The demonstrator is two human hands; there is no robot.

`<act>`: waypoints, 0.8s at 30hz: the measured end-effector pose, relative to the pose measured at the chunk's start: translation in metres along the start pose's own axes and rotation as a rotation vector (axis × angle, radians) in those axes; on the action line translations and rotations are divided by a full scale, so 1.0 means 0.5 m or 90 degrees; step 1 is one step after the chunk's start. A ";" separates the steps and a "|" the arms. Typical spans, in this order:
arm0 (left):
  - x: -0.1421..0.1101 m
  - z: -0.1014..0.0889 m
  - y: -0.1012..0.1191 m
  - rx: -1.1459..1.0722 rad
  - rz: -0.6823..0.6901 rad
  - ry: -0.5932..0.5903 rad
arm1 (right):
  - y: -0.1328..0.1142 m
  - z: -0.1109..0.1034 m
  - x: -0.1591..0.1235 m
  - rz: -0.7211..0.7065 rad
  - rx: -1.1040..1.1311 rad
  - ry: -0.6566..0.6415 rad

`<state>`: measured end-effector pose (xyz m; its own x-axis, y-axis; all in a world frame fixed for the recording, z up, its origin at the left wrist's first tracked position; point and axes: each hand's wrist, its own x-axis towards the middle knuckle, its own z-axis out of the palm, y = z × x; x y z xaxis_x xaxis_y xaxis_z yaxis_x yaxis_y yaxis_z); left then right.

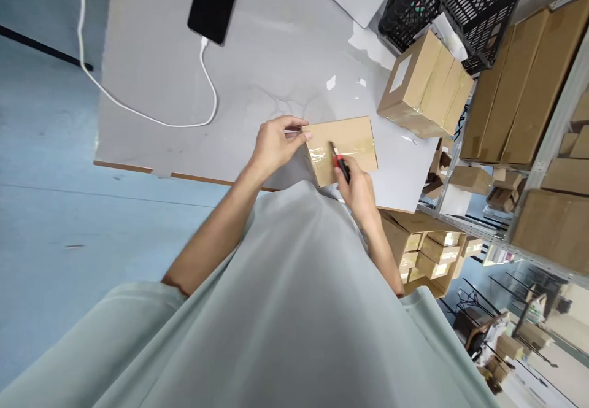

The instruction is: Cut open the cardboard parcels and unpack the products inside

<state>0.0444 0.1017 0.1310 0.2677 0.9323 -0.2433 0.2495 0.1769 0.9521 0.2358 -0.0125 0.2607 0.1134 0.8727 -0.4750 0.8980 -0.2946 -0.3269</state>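
A small cardboard box (pixel 352 133) with clear tape across its top lies near the front edge of the grey table. My left hand (pixel 275 144) grips the box at its left end, thumb on the upper face and fingers along the far corner. In my right hand (pixel 359 192) is a red and black utility knife (pixel 341 164), its tip over the taped face. Whether the blade touches the tape I cannot tell.
A larger taped carton (pixel 426 86) stands to the right, beside a black plastic crate (pixel 478 3). At the back left, a black tablet-like device (pixel 212 4) is plugged into a white cable (pixel 212 89). Shelves with cartons (pixel 552 224) line the right side.
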 end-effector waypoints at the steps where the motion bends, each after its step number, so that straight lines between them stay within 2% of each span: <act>1: 0.002 0.000 -0.002 0.008 0.000 0.004 | -0.019 0.004 -0.001 -0.021 0.000 -0.017; 5: 0.007 -0.001 -0.004 0.028 0.013 0.009 | -0.065 0.018 0.006 -0.031 -0.020 -0.042; 13: 0.008 -0.003 -0.007 0.013 0.026 -0.001 | -0.082 0.014 0.006 -0.024 -0.081 -0.071; 24: 0.006 -0.001 -0.008 -0.003 0.018 0.006 | -0.156 0.040 0.007 0.095 -0.207 -0.122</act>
<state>0.0438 0.1038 0.1268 0.2659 0.9398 -0.2148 0.2372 0.1521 0.9595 0.1576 0.0059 0.2683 0.1983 0.7321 -0.6517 0.9690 -0.2465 0.0179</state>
